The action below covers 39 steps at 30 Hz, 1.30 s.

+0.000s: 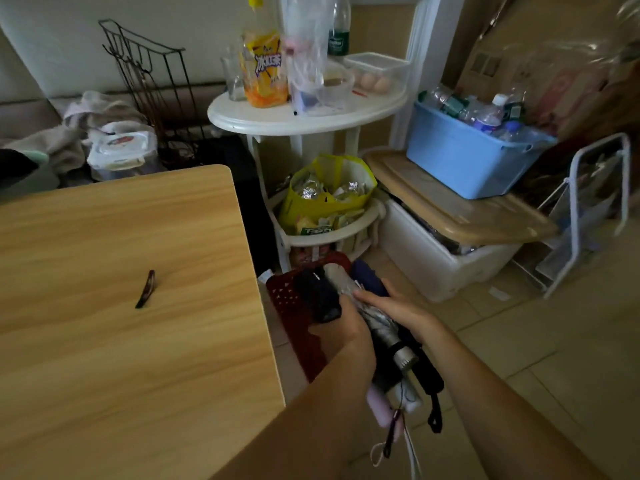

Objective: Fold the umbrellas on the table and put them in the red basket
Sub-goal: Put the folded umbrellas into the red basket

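i'm looking down past a wooden table (121,237) at a red basket (287,299) on the floor just beside it. several folded umbrellas lie in the basket, handles toward me. my left hand (341,329) grips a black umbrella (320,299); my right hand (398,306) rests curled over a silver umbrella (377,320). a navy umbrella (369,277) lies beyond. i judge this the putting-away step, nearly done. next, i'd settle both bundles and let go. only a small dark clip (146,289) shows on the table.
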Motion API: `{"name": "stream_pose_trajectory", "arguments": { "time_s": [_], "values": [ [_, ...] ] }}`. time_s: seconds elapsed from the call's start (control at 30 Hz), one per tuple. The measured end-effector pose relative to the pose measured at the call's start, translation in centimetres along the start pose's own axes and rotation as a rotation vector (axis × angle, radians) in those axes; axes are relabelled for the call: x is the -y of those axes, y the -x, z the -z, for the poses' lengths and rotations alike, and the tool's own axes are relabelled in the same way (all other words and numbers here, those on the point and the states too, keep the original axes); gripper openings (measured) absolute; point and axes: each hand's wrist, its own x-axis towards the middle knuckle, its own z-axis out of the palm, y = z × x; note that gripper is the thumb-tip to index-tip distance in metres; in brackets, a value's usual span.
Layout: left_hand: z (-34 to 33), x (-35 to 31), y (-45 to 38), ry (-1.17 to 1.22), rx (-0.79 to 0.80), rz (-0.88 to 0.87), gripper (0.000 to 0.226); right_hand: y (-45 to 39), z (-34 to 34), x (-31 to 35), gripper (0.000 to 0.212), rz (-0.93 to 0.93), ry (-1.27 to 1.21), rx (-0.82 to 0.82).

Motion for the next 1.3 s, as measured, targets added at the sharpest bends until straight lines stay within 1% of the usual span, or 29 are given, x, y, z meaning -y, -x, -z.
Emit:
{"name": "stream_pose_trajectory", "arguments": {
  "time_s": [0.1,0.13,0.2,0.23,0.3,0.33,0.4,0.47,0.57,0.67,0.77,0.83,0.9,0.93,1.0,1.03,1.07,1.17,1.23,1.3],
  "values": [
    [-1.3,2.9,-2.4,-0.018,-0.054,0.052,0.086,-2.8,-0.4,-3.1,0.105,-0.032,0.002,0.101],
    [-1.3,3.8,-3.2,-0.033,-0.068,0.072,0.087,-3.4,-0.6,-4.1,0.101,-0.046,0.01,0.127],
    [-0.8,5.7,-5.6,-0.096,-0.054,0.069,0.088,-4.2,-1.0,-5.4,0.083,-0.062,0.014,0.147],
    [-0.4,6.4,-6.8,-0.141,0.0,0.029,0.084,-4.9,-1.1,-6.0,0.083,-0.058,0.0,0.138],
    [0.2,7.8,-9.3,-0.186,0.147,-0.063,0.075,-6.1,-1.3,-7.0,0.098,-0.05,-0.026,0.093],
    [0.3,8.0,-10.2,-0.173,0.197,-0.093,0.075,-6.7,-1.3,-7.2,0.1,-0.045,-0.054,0.081],
    [0.0,7.8,-11.7,-0.15,0.223,-0.145,0.079,-8.0,-1.3,-7.4,0.096,-0.026,-0.112,0.073],
    [-0.6,6.8,-12.8,-0.115,0.225,-0.203,0.07,-9.5,-1.5,-7.5,0.094,-0.001,-0.142,0.05],
    [-1.3,5.5,-14.9,-0.062,0.282,-0.236,0.054,-11.6,-2.1,-6.7,0.094,0.062,-0.141,0.009],
    [-1.7,5.1,-17.3,-0.057,0.31,-0.233,0.051,-13.9,-2.8,-7.0,0.097,0.072,-0.093,0.028],
    [-1.7,5.8,-19.2,-0.049,0.317,-0.2,0.053,-15.3,-3.8,-8.4,0.096,0.029,-0.09,0.067],
    [-1.4,6.8,-20.2,-0.045,0.299,-0.146,0.056,-15.8,-4.5,-9.7,0.092,0.013,-0.095,0.075],
    [-1.0,7.6,-21.2,-0.03,0.313,-0.066,0.057,-16.2,-5.4,-10.9,0.092,-0.002,-0.088,0.088],
    [-0.8,8.1,-21.7,-0.01,0.33,-0.011,0.054,-16.3,-5.9,-11.5,0.098,-0.007,-0.073,0.1],
    [-0.2,8.8,-22.1,-0.001,0.363,0.106,0.046,-16.5,-6.7,-12.8,0.119,-0.03,-0.039,0.142],
    [0.0,9.2,-22.2,-0.03,0.368,0.151,0.047,-16.7,-6.9,-13.5,0.123,-0.049,-0.026,0.166],
    [0.2,9.5,-22.3,-0.059,0.369,0.173,0.051,-16.8,-7.2,-14.2,0.122,-0.063,-0.021,0.187],
    [0.6,10.3,-22.5,-0.177,0.382,0.202,0.074,-16.3,-7.9,-16.4,0.115,-0.129,-0.023,0.215],
    [0.9,10.7,-22.4,-0.268,0.389,0.213,0.084,-15.7,-8.2,-17.8,0.112,-0.158,-0.027,0.209],
    [1.2,10.9,-22.4,-0.358,0.386,0.203,0.089,-15.3,-8.5,-18.7,0.103,-0.167,-0.052,0.184]
  ]
}}
